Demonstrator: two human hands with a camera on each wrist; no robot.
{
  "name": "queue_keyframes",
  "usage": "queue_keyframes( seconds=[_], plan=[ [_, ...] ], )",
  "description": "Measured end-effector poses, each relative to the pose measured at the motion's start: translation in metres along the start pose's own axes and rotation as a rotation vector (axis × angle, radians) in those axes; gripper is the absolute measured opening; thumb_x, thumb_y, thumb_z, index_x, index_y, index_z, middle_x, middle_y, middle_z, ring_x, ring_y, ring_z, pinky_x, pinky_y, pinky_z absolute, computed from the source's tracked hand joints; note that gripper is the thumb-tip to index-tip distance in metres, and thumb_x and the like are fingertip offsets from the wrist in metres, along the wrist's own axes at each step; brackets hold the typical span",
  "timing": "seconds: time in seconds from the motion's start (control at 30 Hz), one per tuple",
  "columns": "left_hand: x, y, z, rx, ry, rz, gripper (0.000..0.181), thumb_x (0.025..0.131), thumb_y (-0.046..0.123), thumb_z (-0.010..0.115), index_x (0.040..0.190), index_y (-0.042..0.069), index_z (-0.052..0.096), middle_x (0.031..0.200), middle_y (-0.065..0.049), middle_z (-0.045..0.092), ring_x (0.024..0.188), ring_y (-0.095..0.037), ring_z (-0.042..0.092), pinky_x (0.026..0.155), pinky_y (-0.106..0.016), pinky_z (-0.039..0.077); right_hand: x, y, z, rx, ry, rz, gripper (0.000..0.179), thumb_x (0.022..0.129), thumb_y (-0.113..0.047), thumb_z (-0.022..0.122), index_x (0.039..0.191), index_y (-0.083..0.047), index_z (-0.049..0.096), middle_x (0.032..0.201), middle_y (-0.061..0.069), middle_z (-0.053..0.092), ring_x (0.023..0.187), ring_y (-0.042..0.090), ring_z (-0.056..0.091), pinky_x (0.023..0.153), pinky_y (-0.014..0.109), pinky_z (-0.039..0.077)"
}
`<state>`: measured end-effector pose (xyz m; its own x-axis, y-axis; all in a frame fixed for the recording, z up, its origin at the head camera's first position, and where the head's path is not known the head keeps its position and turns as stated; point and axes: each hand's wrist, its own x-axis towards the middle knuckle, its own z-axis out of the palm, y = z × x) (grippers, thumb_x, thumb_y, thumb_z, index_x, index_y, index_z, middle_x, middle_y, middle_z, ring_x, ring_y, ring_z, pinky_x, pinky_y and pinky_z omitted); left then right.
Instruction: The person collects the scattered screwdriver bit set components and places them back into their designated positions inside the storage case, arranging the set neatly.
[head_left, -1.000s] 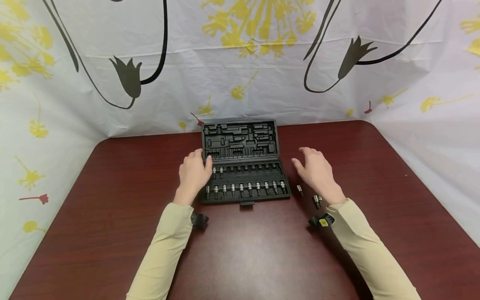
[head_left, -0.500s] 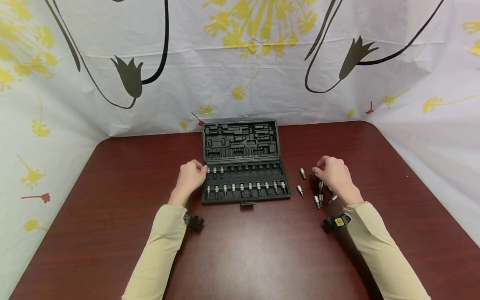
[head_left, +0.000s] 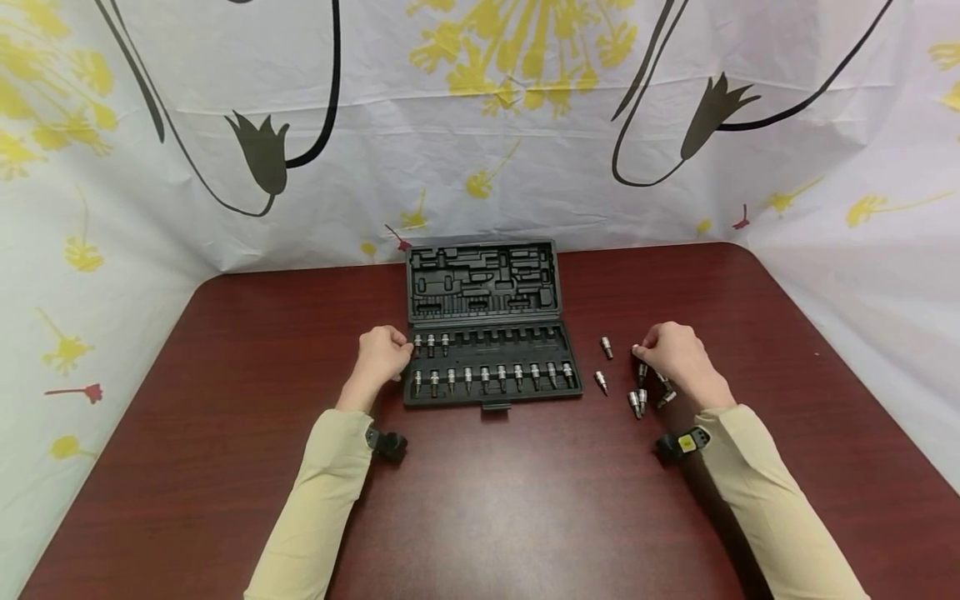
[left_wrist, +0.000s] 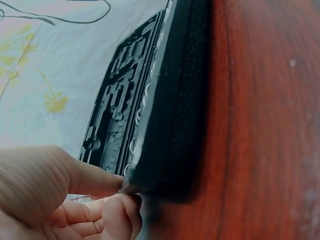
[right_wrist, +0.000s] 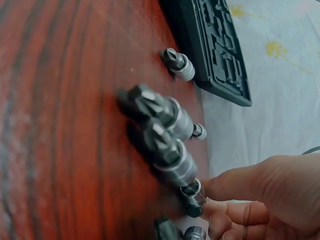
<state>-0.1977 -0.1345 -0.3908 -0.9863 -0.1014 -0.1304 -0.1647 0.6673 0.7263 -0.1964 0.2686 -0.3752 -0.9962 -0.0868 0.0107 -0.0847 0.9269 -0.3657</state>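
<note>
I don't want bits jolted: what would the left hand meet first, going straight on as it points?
The case: the left hand seems to pinch its left edge, though depth makes exact contact unsure.

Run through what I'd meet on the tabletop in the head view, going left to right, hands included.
Left hand → open black case → two loose bits, one slightly nearer the camera → right hand. Other loose bits overlap the right hand's span, so they are left out.
</note>
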Motion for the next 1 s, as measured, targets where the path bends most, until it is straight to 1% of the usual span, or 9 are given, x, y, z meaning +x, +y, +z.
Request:
queue_keyframes(
  seconds=[0.1,0.2,0.27,0.4,0.57,0.6,0.77,0.9,1.0],
  plan=[
    [0.001,-0.001,0.000,-0.029,-0.010,-0.018,0.014,0.090,0.007,0.057,0.093,-0.007,0.060,0.087,-0.022,0.067,0.043,-0.011,0.055,0.045,-0.026,0.053,0.001,0.001,0.000,0.004,-0.004,-0.009,0.019,0.082,-0.014,0.064,0.068,-0.001,0.065,0.065,0.008,0.061,0.056,0.021,0.052,0.050,0.036,0.044],
    [0.001,-0.001,0.000,-0.045,-0.021,-0.033,0.015,0.091,0.007,0.057,0.095,-0.007,0.060,0.090,-0.023,0.067,0.044,-0.010,0.056,0.047,-0.026,0.054,0.003,0.003,0.000,0.007,-0.017,-0.011,0.025,0.082,-0.014,0.063,0.059,-0.006,0.059,0.055,0.001,0.052,0.049,0.016,0.045,0.045,0.029,0.037],
    [0.001,-0.001,0.000,-0.048,-0.022,-0.046,0.014,0.091,0.007,0.057,0.095,-0.006,0.060,0.091,-0.023,0.067,0.044,-0.011,0.057,0.048,-0.026,0.055,0.004,0.004,0.000,0.010,-0.036,-0.001,0.029,0.082,-0.015,0.062,0.055,-0.008,0.055,0.051,-0.001,0.047,0.047,0.014,0.042,0.045,0.027,0.034],
    [0.002,-0.001,0.001,-0.052,-0.026,-0.056,0.013,0.091,0.007,0.057,0.095,-0.006,0.059,0.091,-0.022,0.066,0.047,-0.012,0.057,0.048,-0.026,0.055,0.006,0.006,-0.001,0.022,-0.072,0.027,0.032,0.084,-0.018,0.062,0.055,-0.008,0.054,0.049,-0.003,0.045,0.045,0.013,0.041,0.045,0.027,0.033],
    [0.003,-0.001,0.002,-0.052,-0.020,-0.061,0.011,0.090,0.007,0.058,0.092,-0.005,0.059,0.090,-0.021,0.066,0.048,-0.013,0.057,0.047,-0.026,0.054,0.008,0.009,-0.002,0.052,-0.073,0.046,0.034,0.084,-0.021,0.064,0.053,-0.009,0.055,0.045,-0.007,0.040,0.044,0.010,0.038,0.044,0.025,0.032],
    [0.003,-0.001,0.002,-0.052,-0.021,-0.060,0.011,0.090,0.007,0.058,0.092,-0.005,0.059,0.090,-0.021,0.066,0.048,-0.013,0.057,0.047,-0.026,0.054,0.009,0.009,-0.002,0.058,-0.070,0.051,0.034,0.084,-0.022,0.064,0.053,-0.009,0.056,0.045,-0.008,0.040,0.045,0.011,0.039,0.044,0.025,0.033],
    [0.002,-0.001,0.002,-0.053,-0.031,-0.051,0.012,0.091,0.007,0.058,0.093,-0.005,0.059,0.092,-0.021,0.066,0.049,-0.014,0.058,0.048,-0.026,0.055,0.012,0.006,-0.006,0.106,-0.056,0.024,0.029,0.083,-0.022,0.061,0.058,-0.007,0.060,0.050,-0.009,0.046,0.051,0.012,0.043,0.050,0.025,0.036],
    [0.002,-0.001,0.001,-0.053,-0.028,-0.040,0.011,0.091,0.007,0.058,0.093,-0.004,0.059,0.091,-0.021,0.066,0.049,-0.014,0.058,0.048,-0.026,0.055,0.014,0.001,-0.009,0.153,-0.080,0.020,0.028,0.084,-0.022,0.060,0.066,-0.002,0.066,0.054,-0.009,0.051,0.055,0.011,0.044,0.052,0.025,0.038],
    [0.003,-0.002,0.001,-0.055,-0.026,-0.038,0.011,0.091,0.007,0.058,0.092,-0.004,0.059,0.091,-0.021,0.066,0.050,-0.014,0.058,0.048,-0.026,0.055,0.016,-0.003,-0.010,0.181,-0.104,0.016,0.029,0.086,-0.022,0.059,0.069,0.001,0.067,0.055,-0.008,0.053,0.056,0.011,0.044,0.052,0.025,0.038]
  ],
)
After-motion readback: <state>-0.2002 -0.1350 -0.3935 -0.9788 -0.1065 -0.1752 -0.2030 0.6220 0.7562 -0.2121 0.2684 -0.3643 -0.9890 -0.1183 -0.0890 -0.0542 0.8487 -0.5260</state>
